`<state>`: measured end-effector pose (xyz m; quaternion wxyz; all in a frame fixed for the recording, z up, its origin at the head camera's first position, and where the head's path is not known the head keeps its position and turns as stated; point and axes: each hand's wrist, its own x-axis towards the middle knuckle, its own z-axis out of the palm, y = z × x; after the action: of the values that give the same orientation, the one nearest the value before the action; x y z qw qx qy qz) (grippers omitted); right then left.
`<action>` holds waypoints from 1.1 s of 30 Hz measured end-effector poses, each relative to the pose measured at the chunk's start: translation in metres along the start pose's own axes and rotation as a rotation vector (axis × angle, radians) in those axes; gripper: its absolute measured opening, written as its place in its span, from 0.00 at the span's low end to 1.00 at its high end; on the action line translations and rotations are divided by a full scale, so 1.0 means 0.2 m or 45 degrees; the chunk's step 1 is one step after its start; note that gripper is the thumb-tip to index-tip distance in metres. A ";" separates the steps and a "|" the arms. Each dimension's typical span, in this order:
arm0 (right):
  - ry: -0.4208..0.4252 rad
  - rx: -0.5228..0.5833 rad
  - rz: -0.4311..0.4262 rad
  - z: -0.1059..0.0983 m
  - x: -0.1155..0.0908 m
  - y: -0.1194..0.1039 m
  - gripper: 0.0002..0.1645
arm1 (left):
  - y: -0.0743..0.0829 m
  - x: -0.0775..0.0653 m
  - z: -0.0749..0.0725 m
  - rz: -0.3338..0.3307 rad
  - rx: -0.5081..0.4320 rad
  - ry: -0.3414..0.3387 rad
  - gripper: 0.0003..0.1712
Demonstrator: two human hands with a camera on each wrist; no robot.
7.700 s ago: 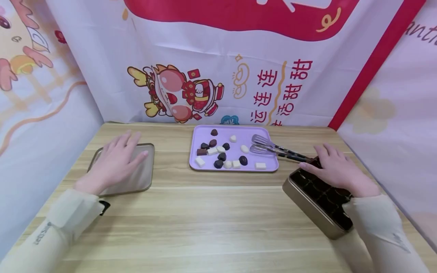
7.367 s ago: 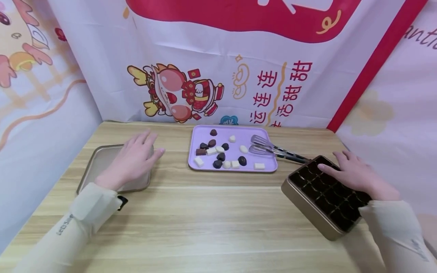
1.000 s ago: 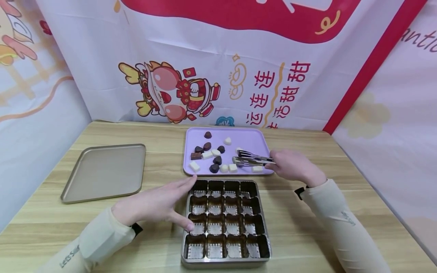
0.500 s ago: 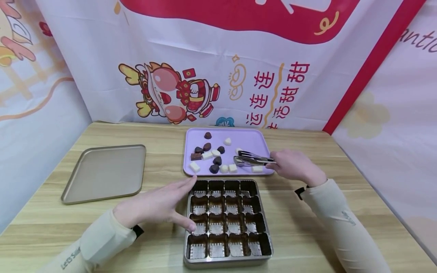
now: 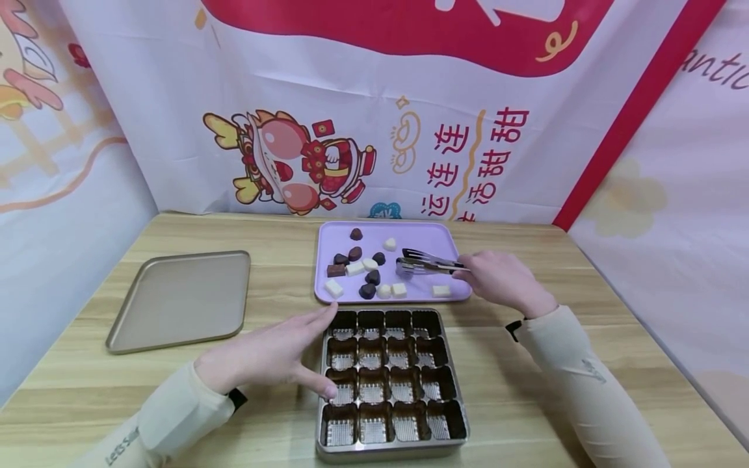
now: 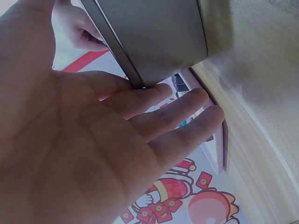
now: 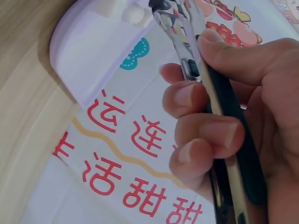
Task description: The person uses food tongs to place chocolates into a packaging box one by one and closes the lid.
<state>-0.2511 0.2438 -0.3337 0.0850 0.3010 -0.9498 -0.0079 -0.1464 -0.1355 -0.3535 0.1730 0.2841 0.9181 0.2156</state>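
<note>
My right hand [image 5: 504, 278] grips a pair of slotted metal tongs [image 5: 430, 261] with dark handles, held low over the right part of a lilac tray [image 5: 422, 235]. A dark chocolate [image 7: 160, 4] shows at the tongs' tips in the right wrist view, partly cut off by the frame. Dark and white chocolates [image 5: 355, 267] lie mostly on the tray's left half. My left hand [image 5: 269, 352] rests at the left edge of a deep metal box [image 5: 392, 448], fingers extended, thumb over its rim. The box has a brown divided insert with bare compartments.
A shallow bronze-coloured tray [image 5: 181, 299] lies at the left of the wooden table [image 5: 275, 416]. A printed cloth [image 5: 281, 58] hangs right behind the table. The lilac tray sits just beyond the box's far edge.
The box came from the right side to the middle, and my right hand picked up the tongs. Over the last half second the tongs rose slightly, away from the tray's front. My left hand stayed put.
</note>
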 end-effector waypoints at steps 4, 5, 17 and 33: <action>0.061 0.011 -0.036 -0.03 -0.01 0.00 0.11 | 0.00 0.00 0.00 -0.002 -0.008 0.004 0.75; 0.079 0.016 -0.053 -0.04 -0.01 0.00 0.11 | 0.00 0.00 0.00 -0.005 -0.008 0.005 0.75; 0.256 0.090 -0.374 -0.18 -0.08 -0.20 0.09 | 0.02 0.00 0.00 -0.009 -0.043 0.025 0.75; 0.215 0.113 -0.552 -0.18 -0.12 -0.43 0.11 | 0.00 0.02 0.01 0.029 -0.119 0.030 0.78</action>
<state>-0.1762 0.1876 -0.3068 0.1472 0.5011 -0.8518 0.0411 -0.1489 -0.1334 -0.3553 0.1729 0.2835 0.9057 0.2635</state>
